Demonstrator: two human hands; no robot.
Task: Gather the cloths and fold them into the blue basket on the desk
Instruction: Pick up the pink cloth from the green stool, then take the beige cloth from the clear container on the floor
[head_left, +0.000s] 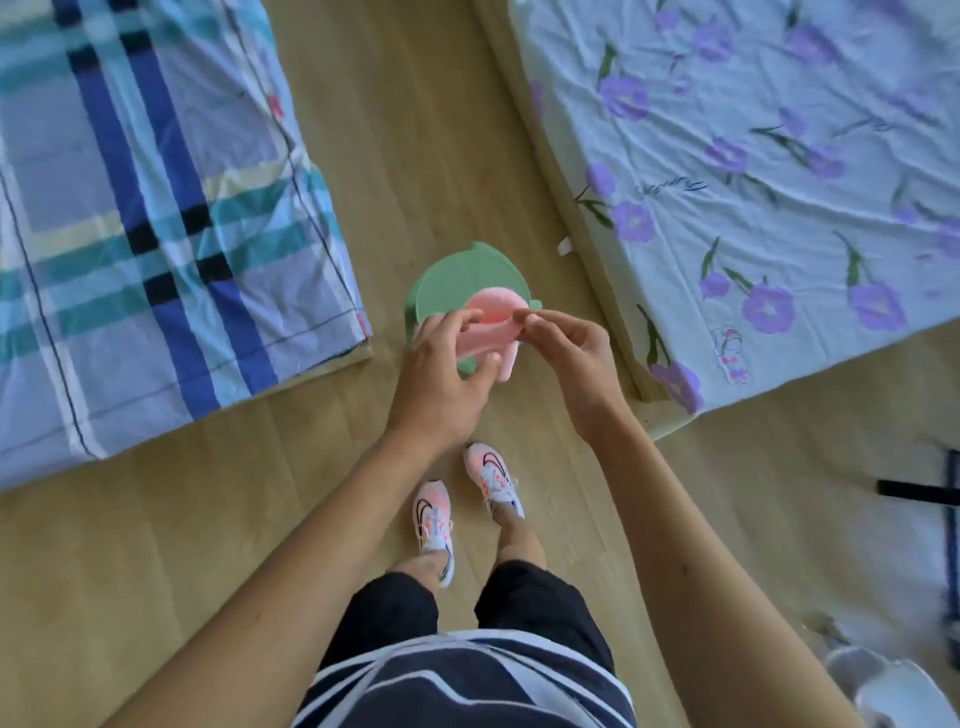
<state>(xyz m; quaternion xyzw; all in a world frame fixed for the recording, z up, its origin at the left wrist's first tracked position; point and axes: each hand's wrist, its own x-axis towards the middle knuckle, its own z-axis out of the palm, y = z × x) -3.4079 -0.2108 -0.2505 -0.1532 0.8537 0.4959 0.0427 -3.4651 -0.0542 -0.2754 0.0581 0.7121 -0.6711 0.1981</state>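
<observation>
1. Pink cloth (491, 325) is held up between both hands at mid-scene, over a green stool (457, 283) on the wooden floor (426, 130).
2. Left hand (447, 379) has its thumb and fingers closed on the cloth's left edge.
3. Right hand (569, 348) pinches the cloth's upper right edge with its fingertips.
4. A plaid-sheeted bed (145, 208) lies to the left, and a floral-sheeted bed (779, 156) to the right.
5. Two white sneakers (434, 519) stand near, below the hands.
</observation>
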